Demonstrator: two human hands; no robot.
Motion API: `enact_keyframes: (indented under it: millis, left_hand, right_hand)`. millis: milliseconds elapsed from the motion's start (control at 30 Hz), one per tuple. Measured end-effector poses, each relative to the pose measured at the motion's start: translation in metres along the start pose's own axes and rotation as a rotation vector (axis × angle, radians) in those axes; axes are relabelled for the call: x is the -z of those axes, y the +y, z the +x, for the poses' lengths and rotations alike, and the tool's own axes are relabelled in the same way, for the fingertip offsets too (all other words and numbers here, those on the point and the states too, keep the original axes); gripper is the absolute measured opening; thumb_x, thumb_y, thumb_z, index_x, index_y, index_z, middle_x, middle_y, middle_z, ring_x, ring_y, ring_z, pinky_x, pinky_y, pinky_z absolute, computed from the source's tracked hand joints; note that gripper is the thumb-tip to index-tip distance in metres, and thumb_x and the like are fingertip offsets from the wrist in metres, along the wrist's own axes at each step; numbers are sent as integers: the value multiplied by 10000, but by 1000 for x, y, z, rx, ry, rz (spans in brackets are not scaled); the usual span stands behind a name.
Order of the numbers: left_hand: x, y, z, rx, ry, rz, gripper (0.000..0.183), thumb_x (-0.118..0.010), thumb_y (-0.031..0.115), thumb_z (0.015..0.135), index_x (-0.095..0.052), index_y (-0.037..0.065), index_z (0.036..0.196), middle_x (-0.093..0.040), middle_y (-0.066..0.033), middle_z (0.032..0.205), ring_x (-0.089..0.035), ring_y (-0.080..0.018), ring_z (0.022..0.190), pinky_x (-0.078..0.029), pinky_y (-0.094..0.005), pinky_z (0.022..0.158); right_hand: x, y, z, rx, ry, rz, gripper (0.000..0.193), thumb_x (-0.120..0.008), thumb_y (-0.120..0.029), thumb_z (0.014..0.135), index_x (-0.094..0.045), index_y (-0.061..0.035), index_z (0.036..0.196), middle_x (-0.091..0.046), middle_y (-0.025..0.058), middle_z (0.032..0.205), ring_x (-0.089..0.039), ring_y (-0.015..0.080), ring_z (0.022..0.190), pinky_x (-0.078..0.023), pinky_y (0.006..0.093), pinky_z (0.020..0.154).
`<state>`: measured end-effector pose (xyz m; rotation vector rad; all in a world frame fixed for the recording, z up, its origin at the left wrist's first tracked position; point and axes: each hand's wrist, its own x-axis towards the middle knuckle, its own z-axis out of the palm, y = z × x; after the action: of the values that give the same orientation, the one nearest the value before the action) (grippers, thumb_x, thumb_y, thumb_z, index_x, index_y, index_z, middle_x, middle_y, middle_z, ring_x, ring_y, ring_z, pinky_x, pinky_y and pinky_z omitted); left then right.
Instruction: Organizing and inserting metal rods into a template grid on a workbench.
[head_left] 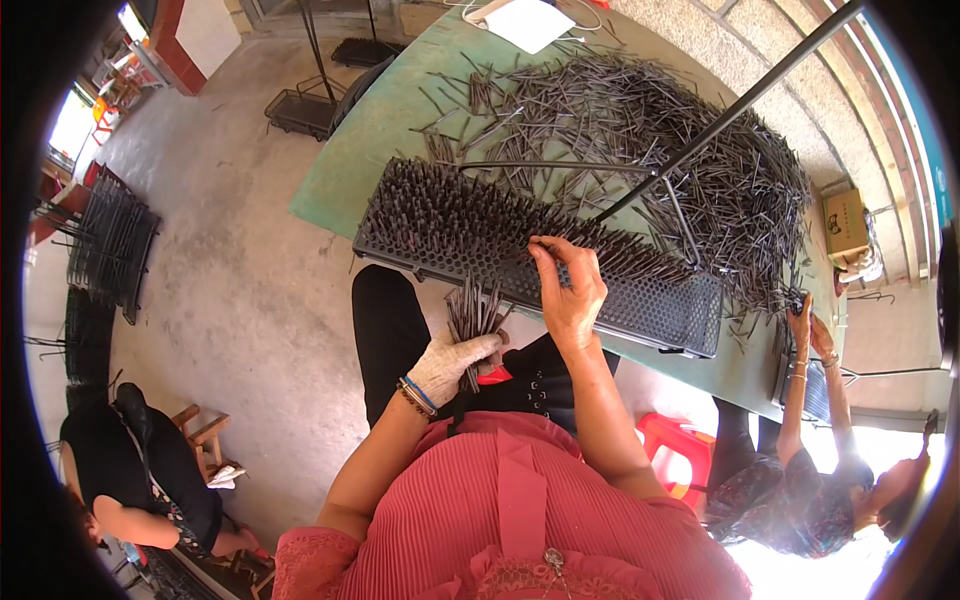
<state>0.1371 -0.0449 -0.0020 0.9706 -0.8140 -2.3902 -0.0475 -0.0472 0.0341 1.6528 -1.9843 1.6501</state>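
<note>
My left hand (450, 365), in a pale work glove, grips a bundle of thin dark metal rods (474, 312) held upright over my lap. My right hand (568, 293) is bare and pinches a single rod at the near edge of a black perforated board (650, 310) on the green table (350, 165). The board is packed with rods standing upright in its holes. A large loose heap of the same dark rods (650, 140) lies on the table behind the board.
A long black pole (760, 85) slants across the heap. Another person (800, 480) sits at right, hands at a second board (800, 385). A third person (140, 470) sits at lower left. Wire racks (110, 240) stand on the concrete floor, and a red stool (675, 445) stands beside me.
</note>
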Motion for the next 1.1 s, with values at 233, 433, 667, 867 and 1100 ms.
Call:
enact_keyframes:
  millis: [233,433,667,867,1100]
  left_hand:
    - [-2,0,0,6,17,-9,258,-696,113,861,-632,-44,1055,-681,-95,932,-625,-151,758,-529,-279,710]
    - [-2,-1,-1,-30,11,26,241,-686,156,867,-638,-9,1036,-666,-62,858,-622,-137,728,-478,-253,619]
    - [-5,5,-3,-13,0,0,228,-692,109,857,-643,-39,1024,-669,-89,871,-613,-145,736,-515,-274,689]
    - [-4,5,-2,-10,-8,-6,225,-686,109,866,-639,-41,1027,-667,-87,869,-616,-145,731,-518,-268,687]
    - [-4,4,-2,-7,18,-12,229,-682,115,877,-634,-42,1036,-670,-88,880,-623,-149,738,-531,-269,698]
  right_hand:
    - [2,0,6,35,-66,36,152,-748,-55,801,-686,-63,940,-693,59,850,-608,237,737,-471,337,702]
    - [7,1,20,-39,-218,54,151,-725,-63,850,-689,-18,990,-711,102,894,-671,194,791,-525,295,737]
    - [-1,-6,11,1,-98,28,148,-744,-64,812,-684,-53,947,-685,81,835,-612,260,734,-486,348,686]
    - [1,-5,11,110,-104,-19,167,-746,-42,805,-660,-50,947,-684,80,831,-617,277,725,-485,354,673]
    - [0,-5,8,58,-89,15,178,-745,-29,801,-656,-41,956,-684,85,842,-635,280,754,-494,360,672]
